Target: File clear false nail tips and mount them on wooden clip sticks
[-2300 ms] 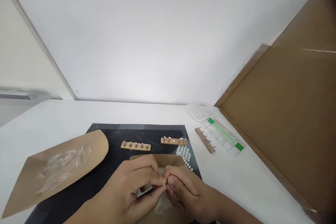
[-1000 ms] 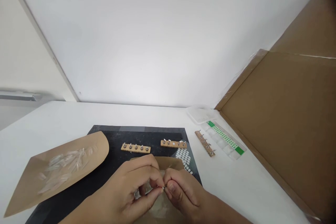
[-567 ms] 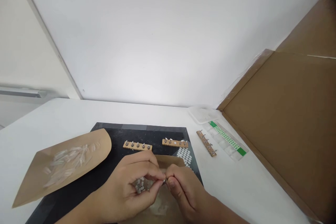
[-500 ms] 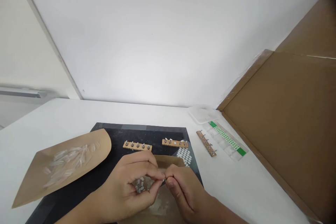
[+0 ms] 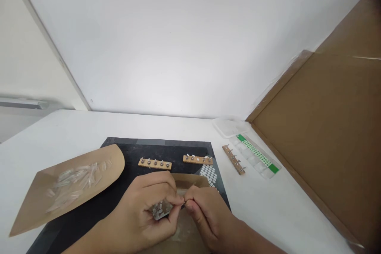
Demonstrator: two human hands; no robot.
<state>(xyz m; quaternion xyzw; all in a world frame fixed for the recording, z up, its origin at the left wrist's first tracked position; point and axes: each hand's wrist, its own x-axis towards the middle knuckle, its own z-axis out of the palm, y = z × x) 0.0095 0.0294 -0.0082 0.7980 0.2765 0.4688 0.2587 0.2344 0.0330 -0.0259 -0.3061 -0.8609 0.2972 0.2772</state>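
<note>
My left hand [image 5: 143, 210] is closed, its thumb and forefinger pinching a tiny dark piece that is mostly hidden. Right against it, my right hand [image 5: 212, 214] is curled shut, thumb pressed to forefinger on the same spot. The fingertips nearly touch, and I cannot make out what they grip. Through the loop of my left fingers shows a small clear container [image 5: 162, 212] with white oval pieces. Under both hands lies brown paper [image 5: 190, 180]. Just beyond are two wooden strips with small metal fittings, the left strip [image 5: 154, 164] and the right strip [image 5: 198, 160].
A brown paper sheet [image 5: 26, 210] on the left bears many clear slim pieces. White ovals [image 5: 209, 174] lie in rows on the black mat [image 5: 131, 154]. To the right are a third strip [image 5: 233, 160], a clear compartment box [image 5: 258, 154] and a cardboard wall [image 5: 312, 127].
The view has shifted slightly. Both hands stay together with their fingertips pinched, moved slightly left in view. More of the clear container shows through my left fingers.
</note>
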